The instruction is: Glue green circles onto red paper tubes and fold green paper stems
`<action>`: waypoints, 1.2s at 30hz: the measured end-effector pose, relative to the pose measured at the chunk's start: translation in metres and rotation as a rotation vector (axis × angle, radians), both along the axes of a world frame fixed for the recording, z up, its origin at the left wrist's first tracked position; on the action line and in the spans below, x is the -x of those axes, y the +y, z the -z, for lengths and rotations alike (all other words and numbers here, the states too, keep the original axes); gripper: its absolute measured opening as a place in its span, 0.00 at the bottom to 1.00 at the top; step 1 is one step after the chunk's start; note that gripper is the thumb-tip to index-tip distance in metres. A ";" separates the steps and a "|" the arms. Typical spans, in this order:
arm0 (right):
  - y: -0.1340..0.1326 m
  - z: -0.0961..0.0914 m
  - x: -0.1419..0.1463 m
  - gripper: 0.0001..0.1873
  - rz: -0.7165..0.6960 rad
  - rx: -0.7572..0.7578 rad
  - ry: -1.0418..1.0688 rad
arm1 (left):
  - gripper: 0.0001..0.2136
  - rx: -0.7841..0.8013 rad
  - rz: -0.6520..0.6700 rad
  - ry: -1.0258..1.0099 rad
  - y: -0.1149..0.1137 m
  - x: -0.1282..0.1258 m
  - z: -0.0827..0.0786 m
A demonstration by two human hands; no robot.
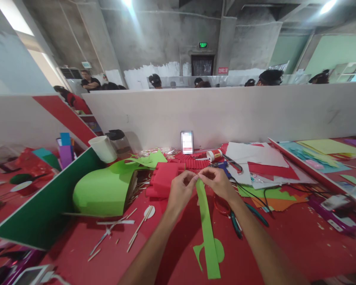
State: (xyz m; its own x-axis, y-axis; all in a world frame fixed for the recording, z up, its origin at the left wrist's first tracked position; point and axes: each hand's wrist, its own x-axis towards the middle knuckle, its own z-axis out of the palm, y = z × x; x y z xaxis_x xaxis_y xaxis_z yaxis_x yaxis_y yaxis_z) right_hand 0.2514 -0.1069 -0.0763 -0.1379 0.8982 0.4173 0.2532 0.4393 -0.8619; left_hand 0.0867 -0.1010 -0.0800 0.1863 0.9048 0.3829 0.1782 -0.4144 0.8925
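A long light-green paper strip (208, 229) hangs from my fingertips and runs down toward the near part of the red table. My left hand (182, 185) pinches its top end from the left. From the right, my right hand (216, 181) pinches the same end, fingertips close to those of the left. Exactly how the strip's end lies between the fingers is too small to make out. Beside the lower strip are a round green paper piece (219, 250) and a curved green scrap (198, 253). Red rolled paper (163, 180) lies just left of my hands.
Green-handled pliers (236, 225) and red-handled scissors (221, 206) lie by my right forearm. A blue glue gun (224, 169) and a utility knife (235, 166) are farther back. Thin sticks (136, 233) lie left, near a curved green sheet (101, 192). A phone (187, 142) leans against the white partition (225, 114).
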 end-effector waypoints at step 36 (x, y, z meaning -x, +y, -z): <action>-0.001 -0.004 -0.003 0.09 0.004 -0.049 0.049 | 0.11 -0.077 -0.034 -0.006 0.003 0.001 0.003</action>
